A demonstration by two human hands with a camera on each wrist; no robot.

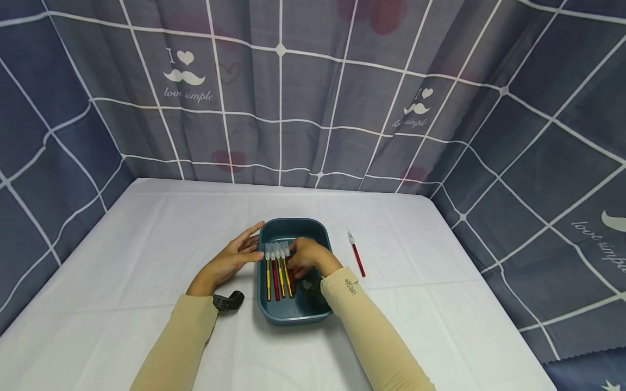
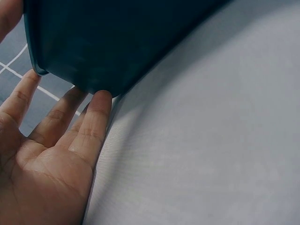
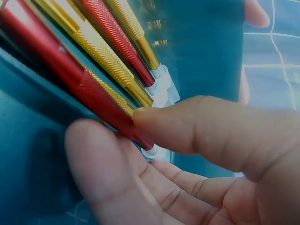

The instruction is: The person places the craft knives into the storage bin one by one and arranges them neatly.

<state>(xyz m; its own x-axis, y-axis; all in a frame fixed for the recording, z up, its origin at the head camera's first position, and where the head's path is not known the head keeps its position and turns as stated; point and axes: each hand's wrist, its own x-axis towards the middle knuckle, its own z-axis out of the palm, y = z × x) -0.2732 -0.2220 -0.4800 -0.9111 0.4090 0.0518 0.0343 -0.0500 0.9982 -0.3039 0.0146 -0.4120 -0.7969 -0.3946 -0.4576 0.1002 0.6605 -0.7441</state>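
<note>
Several red and yellow craft knives (image 1: 268,279) with clear caps lie side by side along the left part of a dark teal tray (image 1: 293,316). My right hand (image 1: 309,254) is inside the tray at the right end of this row. Its thumb and fingers pinch a red craft knife (image 3: 70,70) near the capped end, close against a yellow one. At the tray's left wall, my left hand (image 1: 233,259) has fairly straight fingers. Its fingertips (image 2: 101,101) touch the outer wall, and the thumb reaches over the rim.
Another red craft knife (image 1: 358,255) with a clear cap lies on the white tablecloth (image 1: 415,326), right of the tray. A black wrist device (image 1: 228,301) sits at the left sleeve. Grey checked curtains (image 1: 303,92) enclose the table at the back and sides.
</note>
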